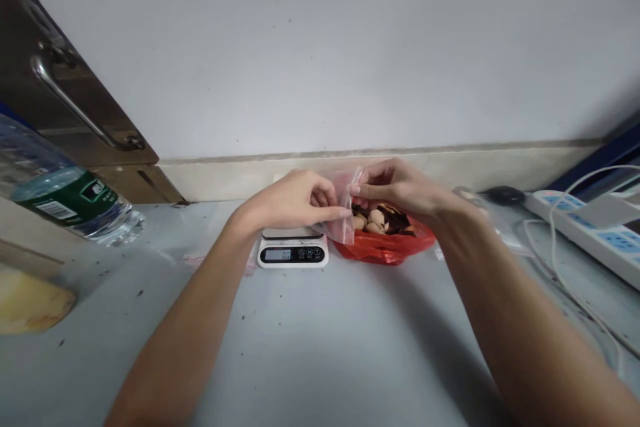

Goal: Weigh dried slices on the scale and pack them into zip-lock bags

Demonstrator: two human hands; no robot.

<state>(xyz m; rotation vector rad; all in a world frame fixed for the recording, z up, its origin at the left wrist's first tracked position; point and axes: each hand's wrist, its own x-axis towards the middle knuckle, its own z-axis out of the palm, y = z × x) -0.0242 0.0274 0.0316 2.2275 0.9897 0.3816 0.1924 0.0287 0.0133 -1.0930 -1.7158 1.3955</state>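
Observation:
A small clear zip bag [343, 230] hangs between my two hands, its zip edge upright. My left hand [305, 200] pinches one side of the bag, above the right part of a white digital scale [293, 255] whose display reads about 0.0. My right hand [395, 183] pinches the bag's upper edge with thumb and fingers. Below my right hand lies an open red plastic bag [387, 250] holding several light brown, rounded pieces [376, 221] and dark flat pieces. The scale's rear part is hidden by my left hand.
A water bottle [75, 193] and a yellowish container [33, 300] are at the left. More clear bags [213, 240] lie left of the scale. At the right are a power strip [595, 233], white cables and a black object [505, 195]. A wall stands behind.

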